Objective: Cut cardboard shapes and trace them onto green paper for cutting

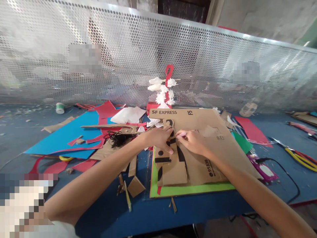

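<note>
A large flattened cardboard sheet with printed lettering lies on a lime-green board. On its left part rests a smaller cut-out cardboard piece with black markings. My left hand presses down on this cut-out, fingers spread and lying flat. Just to its right, my right hand is closed in a pinch around a small pink stick-like tool, close to the cut-out's right edge. The tool's tip and most of its length are hidden by my fingers.
A perforated metal screen runs along the back of the blue table. Blue card, red scraps and black string lie left. A red and white paper model stands behind. Pliers and a purple device lie right.
</note>
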Tool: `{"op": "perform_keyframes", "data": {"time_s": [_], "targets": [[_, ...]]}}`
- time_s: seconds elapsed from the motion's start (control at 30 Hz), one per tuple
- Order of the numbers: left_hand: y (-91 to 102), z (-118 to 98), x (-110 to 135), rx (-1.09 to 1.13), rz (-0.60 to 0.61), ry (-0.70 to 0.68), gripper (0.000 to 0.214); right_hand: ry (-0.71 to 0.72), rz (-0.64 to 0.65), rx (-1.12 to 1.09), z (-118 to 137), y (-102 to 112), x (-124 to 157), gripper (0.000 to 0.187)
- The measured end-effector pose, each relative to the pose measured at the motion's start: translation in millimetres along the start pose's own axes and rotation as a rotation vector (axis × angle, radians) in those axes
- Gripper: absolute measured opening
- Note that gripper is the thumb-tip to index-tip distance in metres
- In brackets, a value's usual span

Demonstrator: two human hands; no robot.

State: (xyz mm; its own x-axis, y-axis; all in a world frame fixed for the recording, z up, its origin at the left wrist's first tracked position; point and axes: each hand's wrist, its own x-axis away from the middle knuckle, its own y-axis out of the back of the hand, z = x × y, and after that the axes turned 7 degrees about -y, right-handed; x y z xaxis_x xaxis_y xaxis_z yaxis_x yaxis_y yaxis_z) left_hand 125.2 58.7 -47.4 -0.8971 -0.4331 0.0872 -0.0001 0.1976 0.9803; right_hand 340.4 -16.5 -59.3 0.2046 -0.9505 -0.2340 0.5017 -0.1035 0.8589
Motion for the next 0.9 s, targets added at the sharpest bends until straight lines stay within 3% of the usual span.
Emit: {"op": "perform_keyframes", "data": {"time_s": [0.3,0.57,0.77,0.9], "targets": [[3.8,-3,-1,0.0,0.027,0.006,0.09,-0.018,-0.008,0.004,5,1,1,0.03],[2.3,-4,-4,-0.036,0.045,0.062,0.099,0.02,0.05,-0.083,8,2,25,0.034],[0.8,-2,-5,-0.026,0.043,0.054,0.099,-0.015,0.028,-0.088,2,-2,12,0.027],[4.8,-6,-4,-0.021,0.076,0.07,0.102,0.009,0.06,-0.06,11,2,22,0.03]]}}
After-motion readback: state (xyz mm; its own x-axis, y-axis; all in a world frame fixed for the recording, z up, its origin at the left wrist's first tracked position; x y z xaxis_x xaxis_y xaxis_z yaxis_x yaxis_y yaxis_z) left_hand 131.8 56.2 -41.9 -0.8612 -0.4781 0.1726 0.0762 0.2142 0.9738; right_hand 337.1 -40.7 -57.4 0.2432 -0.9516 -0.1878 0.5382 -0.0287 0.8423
